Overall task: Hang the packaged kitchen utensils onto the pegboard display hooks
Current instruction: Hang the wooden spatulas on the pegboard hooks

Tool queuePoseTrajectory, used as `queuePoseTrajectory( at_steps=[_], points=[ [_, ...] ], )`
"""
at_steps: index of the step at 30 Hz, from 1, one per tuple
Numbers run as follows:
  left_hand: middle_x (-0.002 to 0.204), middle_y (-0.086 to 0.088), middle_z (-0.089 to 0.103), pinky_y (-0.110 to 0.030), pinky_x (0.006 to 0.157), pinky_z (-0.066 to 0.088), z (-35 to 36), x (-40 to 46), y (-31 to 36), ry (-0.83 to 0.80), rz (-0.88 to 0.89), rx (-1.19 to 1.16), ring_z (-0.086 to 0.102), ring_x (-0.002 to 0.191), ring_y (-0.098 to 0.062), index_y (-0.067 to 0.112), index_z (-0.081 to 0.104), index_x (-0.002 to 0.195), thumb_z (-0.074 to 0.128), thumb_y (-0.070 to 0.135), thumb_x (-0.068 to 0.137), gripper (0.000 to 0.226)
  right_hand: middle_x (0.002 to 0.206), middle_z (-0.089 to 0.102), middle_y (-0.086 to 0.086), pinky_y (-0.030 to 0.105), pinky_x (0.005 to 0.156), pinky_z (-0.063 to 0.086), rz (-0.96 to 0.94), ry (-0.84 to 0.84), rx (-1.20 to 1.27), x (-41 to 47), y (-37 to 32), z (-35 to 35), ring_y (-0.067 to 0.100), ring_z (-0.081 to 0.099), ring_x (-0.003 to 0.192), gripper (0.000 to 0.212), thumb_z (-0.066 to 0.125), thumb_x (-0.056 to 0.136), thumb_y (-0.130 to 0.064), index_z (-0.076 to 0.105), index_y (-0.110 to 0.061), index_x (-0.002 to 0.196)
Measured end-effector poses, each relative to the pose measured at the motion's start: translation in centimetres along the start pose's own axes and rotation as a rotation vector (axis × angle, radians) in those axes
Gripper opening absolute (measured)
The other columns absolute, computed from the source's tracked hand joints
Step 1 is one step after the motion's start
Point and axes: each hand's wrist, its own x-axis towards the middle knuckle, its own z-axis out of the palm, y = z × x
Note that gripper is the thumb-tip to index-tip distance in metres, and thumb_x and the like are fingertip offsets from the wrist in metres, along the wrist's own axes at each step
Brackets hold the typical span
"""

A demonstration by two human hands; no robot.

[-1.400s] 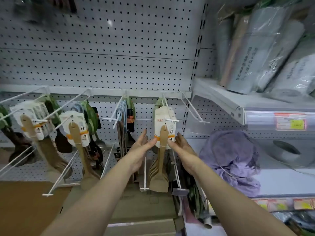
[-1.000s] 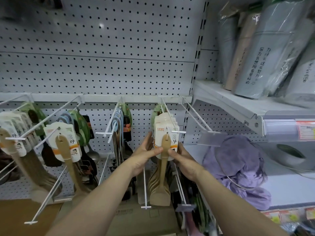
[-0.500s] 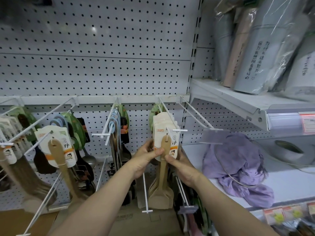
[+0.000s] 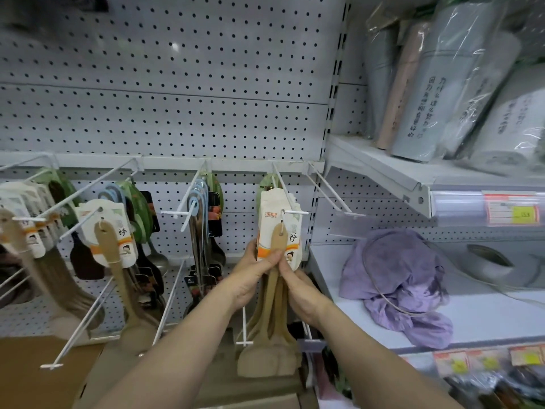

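The front wooden spatula (image 4: 277, 246) is pinched at the lower edge of its card by both hands, the left hand (image 4: 250, 276) with thumb pressed across the handle, the right hand (image 4: 298, 283) with fingertips closed on the same spot from the other side. Directly above the hands, the card (image 4: 272, 228) is seen threaded on the display hook (image 4: 290, 212), close to the hook's tip, with more carded spatulas stacked behind it. Below the hands, the flat blades hang free in a bunch. The pack is judged light and stiff: rigid wood, little flex, but free to swing on its punched hole, so the paper card is the weak point and could tear if tugged. Hold is best taken where it is now, on the handle just under the card, so that the hole is steered rather than pulled. Well to the left of the left hand, other utensils hang on neighbouring hooks of the pegboard (image 4: 177, 84); to the right of the right hand, a purple cloth (image 4: 392, 278) lies on a shelf (image 4: 486, 317).
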Motion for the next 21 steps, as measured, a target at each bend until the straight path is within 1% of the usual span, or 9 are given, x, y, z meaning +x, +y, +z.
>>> queuePoseTrajectory(
  at_steps=[3, 5, 7, 11, 13, 15, 18, 20, 21],
  points=[
    [0.122, -0.001, 0.071, -0.036, 0.101, 0.048, 0.9, -0.8, -0.1, 0.030, 0.017, -0.030, 0.064, 0.117, -0.020, 0.020, 0.041, 0.144, 0.081, 0.035, 0.069, 0.086, 0.137, 0.063, -0.007, 0.041, 0.116, 0.038, 0.021, 0.000, -0.005, -0.4, 0.2, 0.4, 0.011, 0.056, 0.130, 0.086, 0.058, 0.077, -0.082, 0.044, -0.035, 0.148],
    [0.122, -0.002, 0.071, -0.031, 0.094, 0.049, 1.6, -1.3, -0.1, 0.049, 0.030, -0.050, 0.065, 0.116, -0.019, 0.022, 0.041, 0.143, 0.080, 0.039, 0.067, 0.087, 0.139, 0.061, -0.007, 0.041, 0.117, 0.036, 0.040, -0.001, 0.003, -0.8, 0.2, 0.7, 0.011, 0.054, 0.131, 0.092, 0.057, 0.075, -0.085, 0.041, -0.035, 0.150],
    [0.123, -0.002, 0.071, -0.031, 0.092, 0.049, 2.1, -1.8, -0.2, 0.077, 0.044, -0.062, 0.064, 0.118, -0.020, 0.023, 0.043, 0.142, 0.079, 0.044, 0.066, 0.087, 0.140, 0.060, -0.008, 0.042, 0.118, 0.035, 0.052, 0.000, 0.002, -1.2, 0.1, 0.8, 0.011, 0.053, 0.132, 0.094, 0.056, 0.073, -0.087, 0.041, -0.035, 0.150],
    [0.119, -0.001, 0.072, -0.025, 0.083, 0.050, 3.2, -2.9, 0.0, 0.108, 0.050, -0.058, 0.068, 0.108, -0.013, 0.021, 0.049, 0.136, 0.072, 0.043, 0.073, 0.071, 0.137, 0.063, -0.009, 0.042, 0.118, 0.035, 0.043, -0.026, -0.045, -2.5, -0.5, 0.7, 0.009, 0.054, 0.131, 0.081, 0.048, 0.079, -0.086, 0.051, -0.038, 0.144],
    [0.119, -0.001, 0.072, -0.023, 0.080, 0.050, 3.7, -3.3, 0.0, 0.120, 0.045, -0.062, 0.069, 0.105, -0.012, 0.022, 0.050, 0.134, 0.070, 0.042, 0.076, 0.064, 0.137, 0.062, -0.009, 0.041, 0.118, 0.035, 0.053, -0.040, -0.071, -3.1, -0.6, 0.7, 0.009, 0.053, 0.132, 0.076, 0.044, 0.081, -0.086, 0.053, -0.041, 0.141],
    [0.120, -0.002, 0.072, -0.026, 0.084, 0.051, 3.9, -3.6, 0.1, 0.136, 0.047, -0.057, 0.068, 0.110, -0.015, 0.022, 0.050, 0.135, 0.071, 0.043, 0.076, 0.066, 0.142, 0.058, -0.011, 0.042, 0.119, 0.033, 0.073, -0.047, -0.098, -3.8, -0.8, 0.8, 0.009, 0.050, 0.135, 0.076, 0.041, 0.081, -0.088, 0.048, -0.046, 0.144],
    [0.119, 0.000, 0.072, -0.034, 0.101, 0.049, 3.9, -3.7, 0.3, 0.157, 0.050, -0.044, 0.065, 0.114, -0.017, 0.019, 0.049, 0.138, 0.074, 0.045, 0.072, 0.075, 0.156, 0.040, -0.016, 0.044, 0.123, 0.025, 0.101, -0.085, -0.161, -4.9, -0.8, 1.0, 0.007, 0.036, 0.143, 0.082, 0.032, 0.079, -0.093, 0.025, -0.055, 0.151],
    [0.117, 0.000, 0.073, -0.038, 0.108, 0.044, 3.8, -3.7, 0.4, 0.159, 0.047, -0.039, 0.065, 0.115, -0.017, 0.017, 0.048, 0.139, 0.075, 0.045, 0.072, 0.077, 0.159, 0.028, -0.019, 0.046, 0.124, 0.022, 0.106, -0.089, -0.182, -5.7, -0.3, 0.9, 0.006, 0.028, 0.146, 0.084, 0.029, 0.080, -0.092, 0.013, -0.056, 0.153],
    [0.117, 0.000, 0.073, -0.039, 0.108, 0.044, 3.8, -3.7, 0.5, 0.160, 0.042, -0.038, 0.065, 0.115, -0.018, 0.017, 0.047, 0.139, 0.075, 0.045, 0.071, 0.078, 0.159, 0.028, -0.018, 0.046, 0.124, 0.022, 0.116, -0.094, -0.171, -6.1, 0.1, 0.7, 0.007, 0.027, 0.146, 0.085, 0.030, 0.080, -0.091, 0.012, -0.053, 0.155]
  ],
)
